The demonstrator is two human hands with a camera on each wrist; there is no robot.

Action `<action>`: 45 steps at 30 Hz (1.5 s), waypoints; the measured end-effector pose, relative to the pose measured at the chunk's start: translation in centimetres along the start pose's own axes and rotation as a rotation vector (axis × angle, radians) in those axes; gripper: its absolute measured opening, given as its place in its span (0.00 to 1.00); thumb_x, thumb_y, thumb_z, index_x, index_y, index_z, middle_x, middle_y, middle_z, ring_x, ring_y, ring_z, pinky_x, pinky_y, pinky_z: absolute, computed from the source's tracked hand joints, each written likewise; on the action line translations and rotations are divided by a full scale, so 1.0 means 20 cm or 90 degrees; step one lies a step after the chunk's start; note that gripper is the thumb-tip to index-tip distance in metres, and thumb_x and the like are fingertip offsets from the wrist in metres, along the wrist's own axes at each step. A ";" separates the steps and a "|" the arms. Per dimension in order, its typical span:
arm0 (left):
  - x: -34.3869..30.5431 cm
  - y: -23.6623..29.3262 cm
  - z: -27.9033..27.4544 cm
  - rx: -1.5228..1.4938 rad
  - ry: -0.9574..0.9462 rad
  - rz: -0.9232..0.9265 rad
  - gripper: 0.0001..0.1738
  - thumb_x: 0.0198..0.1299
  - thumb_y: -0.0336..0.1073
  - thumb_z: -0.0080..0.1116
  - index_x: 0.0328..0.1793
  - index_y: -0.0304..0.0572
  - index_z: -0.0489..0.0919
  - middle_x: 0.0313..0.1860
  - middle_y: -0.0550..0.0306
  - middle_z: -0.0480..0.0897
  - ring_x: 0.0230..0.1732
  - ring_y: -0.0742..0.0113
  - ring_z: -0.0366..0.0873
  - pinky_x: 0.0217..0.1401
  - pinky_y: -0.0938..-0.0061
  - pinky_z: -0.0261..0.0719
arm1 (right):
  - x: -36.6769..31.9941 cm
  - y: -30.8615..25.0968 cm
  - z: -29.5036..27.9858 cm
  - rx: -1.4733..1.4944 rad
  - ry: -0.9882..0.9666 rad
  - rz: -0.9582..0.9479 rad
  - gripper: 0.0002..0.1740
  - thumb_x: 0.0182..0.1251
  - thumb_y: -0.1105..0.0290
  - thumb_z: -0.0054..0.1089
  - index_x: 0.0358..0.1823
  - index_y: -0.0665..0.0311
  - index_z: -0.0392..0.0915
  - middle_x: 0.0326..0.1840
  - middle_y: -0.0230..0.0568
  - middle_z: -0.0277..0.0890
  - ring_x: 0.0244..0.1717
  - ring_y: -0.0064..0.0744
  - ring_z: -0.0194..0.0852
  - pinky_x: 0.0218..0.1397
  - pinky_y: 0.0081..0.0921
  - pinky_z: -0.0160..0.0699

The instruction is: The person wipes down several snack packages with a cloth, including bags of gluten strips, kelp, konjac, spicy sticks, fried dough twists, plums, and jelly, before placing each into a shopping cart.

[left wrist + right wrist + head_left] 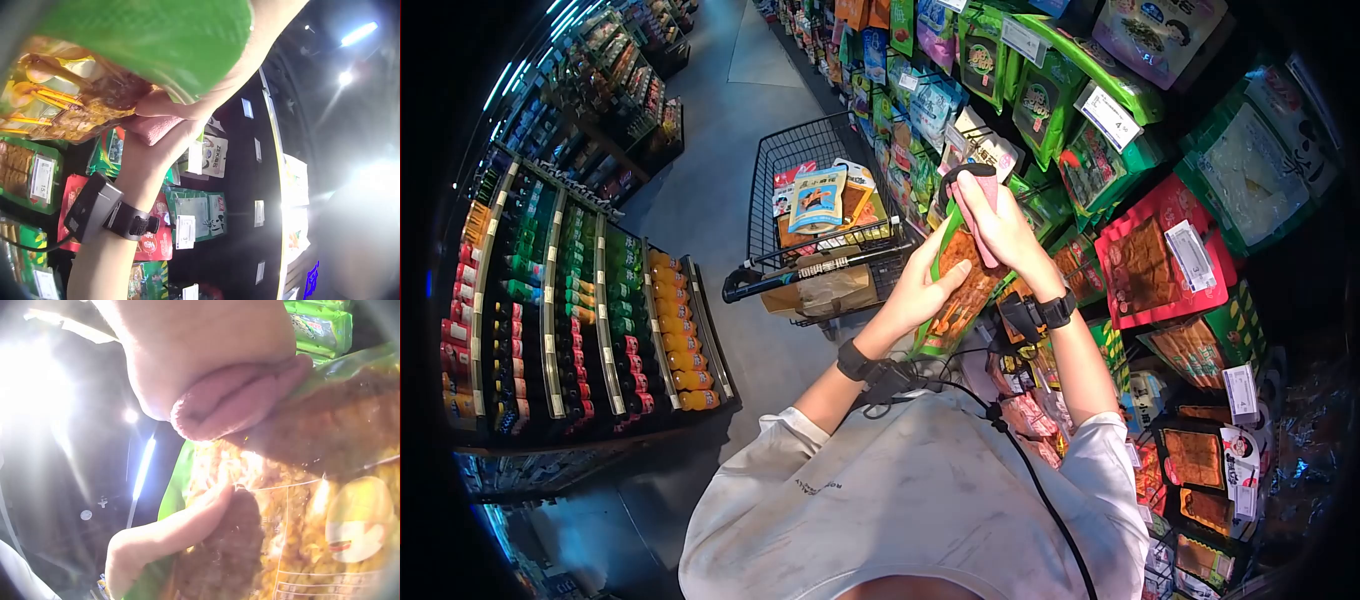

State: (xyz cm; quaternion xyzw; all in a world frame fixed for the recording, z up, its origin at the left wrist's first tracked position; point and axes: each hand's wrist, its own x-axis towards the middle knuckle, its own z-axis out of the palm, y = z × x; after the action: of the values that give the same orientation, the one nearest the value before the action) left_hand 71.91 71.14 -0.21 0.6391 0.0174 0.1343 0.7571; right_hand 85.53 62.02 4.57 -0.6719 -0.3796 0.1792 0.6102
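A clear-windowed food packet point(972, 300) with green edges and brown-orange contents stands tilted before my chest. My left hand point(922, 288) grips its left side, the thumb lying across the front. My right hand point(1004, 228) holds a folded pink cloth-like piece point(981, 215) at the packet's upper part. Beside the right fingers shows a black rounded thing point(950, 184), its kind unclear. In the right wrist view the pink folds point(219, 409) lie right over the packet's window point(300, 512). The left wrist view shows the packet's green back edge point(169, 44) close up.
A black wire shopping cart point(795, 160) stands ahead, with several packets such as a blue-and-cream bag point(816, 200) in it. Racks of hanging packets point(1040, 110) with price tags rise close on the right. Bottled drinks fill a shelf point(560, 300) on the left.
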 end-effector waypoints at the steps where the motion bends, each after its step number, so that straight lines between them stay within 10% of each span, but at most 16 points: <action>1: 0.00 0.00 0.00 0.004 -0.001 0.001 0.38 0.71 0.24 0.57 0.84 0.34 0.55 0.76 0.50 0.67 0.74 0.68 0.65 0.77 0.71 0.62 | 0.00 0.02 -0.01 -0.003 0.000 0.001 0.27 0.82 0.47 0.46 0.31 0.62 0.74 0.22 0.25 0.65 0.25 0.17 0.60 0.31 0.24 0.61; 35: -0.10 0.19 -0.05 -0.108 0.039 0.020 0.44 0.67 0.22 0.62 0.85 0.40 0.53 0.75 0.53 0.69 0.72 0.65 0.70 0.73 0.67 0.73 | -0.09 -0.01 -0.06 -0.219 0.123 -0.103 0.28 0.79 0.52 0.52 0.26 0.68 0.78 0.12 0.40 0.69 0.13 0.33 0.72 0.25 0.34 0.70; 45: -0.11 0.18 -0.07 -0.219 0.080 0.015 0.42 0.66 0.24 0.63 0.84 0.37 0.56 0.77 0.53 0.67 0.75 0.66 0.65 0.78 0.69 0.63 | -0.10 -0.04 -0.07 -0.113 0.064 0.098 0.33 0.82 0.46 0.42 0.24 0.66 0.74 0.09 0.32 0.64 0.10 0.26 0.65 0.22 0.29 0.63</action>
State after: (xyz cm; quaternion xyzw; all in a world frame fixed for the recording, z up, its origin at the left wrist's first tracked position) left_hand 68.83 72.61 2.74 0.4905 0.0337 0.1840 0.8511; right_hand 85.04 59.54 5.11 -0.7585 -0.3098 0.1573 0.5513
